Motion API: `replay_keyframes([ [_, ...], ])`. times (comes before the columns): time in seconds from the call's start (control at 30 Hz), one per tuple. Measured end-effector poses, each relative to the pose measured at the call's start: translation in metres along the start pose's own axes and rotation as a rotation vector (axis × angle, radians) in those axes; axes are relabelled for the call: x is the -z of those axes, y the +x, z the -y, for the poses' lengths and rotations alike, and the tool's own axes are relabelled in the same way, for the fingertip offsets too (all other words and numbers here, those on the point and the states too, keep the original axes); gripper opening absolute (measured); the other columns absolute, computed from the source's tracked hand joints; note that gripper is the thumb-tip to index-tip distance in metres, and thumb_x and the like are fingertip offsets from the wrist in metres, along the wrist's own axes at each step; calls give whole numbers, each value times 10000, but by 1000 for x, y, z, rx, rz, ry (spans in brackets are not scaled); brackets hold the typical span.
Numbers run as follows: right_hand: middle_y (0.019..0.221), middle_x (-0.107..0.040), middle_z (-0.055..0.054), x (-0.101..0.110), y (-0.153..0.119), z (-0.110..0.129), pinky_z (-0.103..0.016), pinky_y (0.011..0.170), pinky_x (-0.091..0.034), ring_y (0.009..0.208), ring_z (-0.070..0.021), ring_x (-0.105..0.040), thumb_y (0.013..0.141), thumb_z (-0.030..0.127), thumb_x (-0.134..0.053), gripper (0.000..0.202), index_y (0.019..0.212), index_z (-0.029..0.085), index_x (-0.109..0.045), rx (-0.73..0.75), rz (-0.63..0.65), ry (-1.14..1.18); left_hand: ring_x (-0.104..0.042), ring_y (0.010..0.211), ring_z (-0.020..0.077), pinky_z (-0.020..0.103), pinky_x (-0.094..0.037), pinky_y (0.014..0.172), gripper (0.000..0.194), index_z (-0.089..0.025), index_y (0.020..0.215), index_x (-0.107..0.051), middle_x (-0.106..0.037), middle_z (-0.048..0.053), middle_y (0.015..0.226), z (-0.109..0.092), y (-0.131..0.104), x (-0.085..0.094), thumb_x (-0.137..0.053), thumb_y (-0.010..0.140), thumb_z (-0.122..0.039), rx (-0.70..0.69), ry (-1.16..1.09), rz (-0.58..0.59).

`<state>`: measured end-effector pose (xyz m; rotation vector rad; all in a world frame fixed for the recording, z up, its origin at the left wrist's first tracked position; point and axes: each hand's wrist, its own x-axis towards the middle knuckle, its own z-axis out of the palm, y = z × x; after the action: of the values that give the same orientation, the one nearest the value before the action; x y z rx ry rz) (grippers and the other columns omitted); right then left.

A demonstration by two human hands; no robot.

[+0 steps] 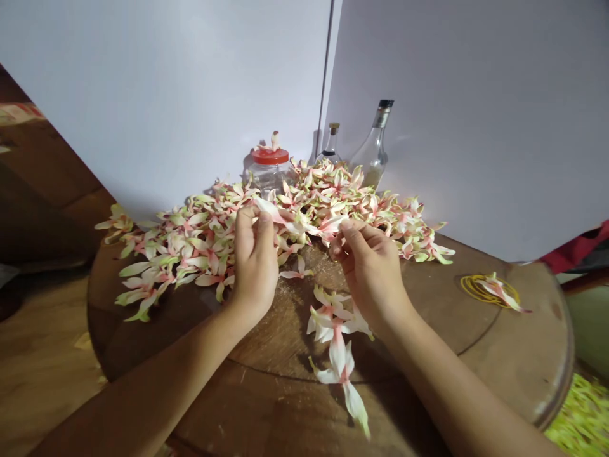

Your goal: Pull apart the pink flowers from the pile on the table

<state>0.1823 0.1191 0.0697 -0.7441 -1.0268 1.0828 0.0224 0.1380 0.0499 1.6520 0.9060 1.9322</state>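
Observation:
My left hand [257, 260] is closed, with thumb and forefinger pinching the white tip of a pink-and-white flower [272, 210]. Opposite it, my right hand [373, 263] pinches another pale petal [332, 224] at its fingertips. Whether the petals between the two hands belong to one flower or to two joined ones, I cannot tell. Below my right hand is a chain of linked flowers [337, 355], stretching toward me over the round wooden table [266, 374]. Its top end is partly hidden by the right hand. Behind both hands spreads a large heap of similar flowers [190, 238].
At the back stand a red-lidded jar [269, 156] with a flower on its lid, a small corked bottle [332, 143] and a taller glass bottle [374, 149]. Yellow rubber bands [471, 287] lie at the right under a flower. Pale walls [214, 82] close off the back.

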Motion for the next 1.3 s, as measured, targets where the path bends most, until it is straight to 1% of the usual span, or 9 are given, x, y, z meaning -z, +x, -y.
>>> replay_keyframes([
  [0.1,647,-546,9,1,1,3,-258,587,-388,603,-103,-472,903,308,-688,219,718,200,-642,19,14,4,-612,755,163,303,-505,682,308,-239,959,-509,-588,22,777,-8,-1,-3,-425,1018,-529,10,-75,42],
  [0.23,639,-540,10,4,3,6,-250,573,-369,596,-101,-460,906,300,-687,213,724,200,-642,13,7,20,-677,847,174,339,-533,768,297,-230,937,-514,-674,35,822,-23,1,-2,-346,1061,-441,-12,-151,248],
  [0.37,644,-544,9,6,5,6,-245,554,-350,590,-99,-446,903,300,-692,215,721,198,-641,3,14,19,-695,896,167,310,-553,773,93,-210,975,-539,-709,39,911,-28,4,1,-595,980,-284,-33,-82,377],
  [0.47,634,-542,12,6,5,6,-246,546,-336,580,-98,-436,904,303,-692,218,720,198,-639,9,24,30,-694,882,164,292,-561,750,155,-197,1006,-596,-705,47,968,-23,5,1,-705,896,-205,-100,24,430],
  [0.6,612,-535,13,6,6,6,-247,549,-339,571,-97,-441,908,292,-679,244,693,192,-619,4,38,53,-676,845,157,297,-552,744,94,-196,982,-617,-682,36,936,-16,5,2,-664,911,-156,-202,152,435],
  [0.83,599,-450,35,11,12,-3,-237,553,-372,569,-89,-433,861,208,-687,233,668,185,-559,-84,-151,208,-592,734,112,258,-485,687,160,-197,876,-532,-611,-11,831,-22,-6,-4,-654,895,-95,-212,221,328],
  [1.03,602,-351,50,18,18,0,-263,519,-339,548,-99,-357,832,254,-690,317,625,219,-453,7,-111,124,-605,821,140,285,-499,760,170,-201,866,-501,-580,-3,830,-31,-13,-9,-602,909,-71,-307,250,317],
  [1.17,618,-309,56,16,18,2,-275,501,-339,539,-103,-345,805,295,-700,345,634,234,-407,54,-179,68,-631,813,141,275,-525,709,192,-213,845,-461,-531,-11,799,-33,-14,-9,-537,935,-62,-345,184,329],
  [1.3,596,-324,60,26,26,4,-273,494,-359,529,-99,-357,805,289,-695,346,636,238,-398,77,-230,68,-557,698,112,242,-534,643,244,-214,804,-426,-450,-26,747,-38,-15,-8,-542,918,-31,-384,163,324],
])
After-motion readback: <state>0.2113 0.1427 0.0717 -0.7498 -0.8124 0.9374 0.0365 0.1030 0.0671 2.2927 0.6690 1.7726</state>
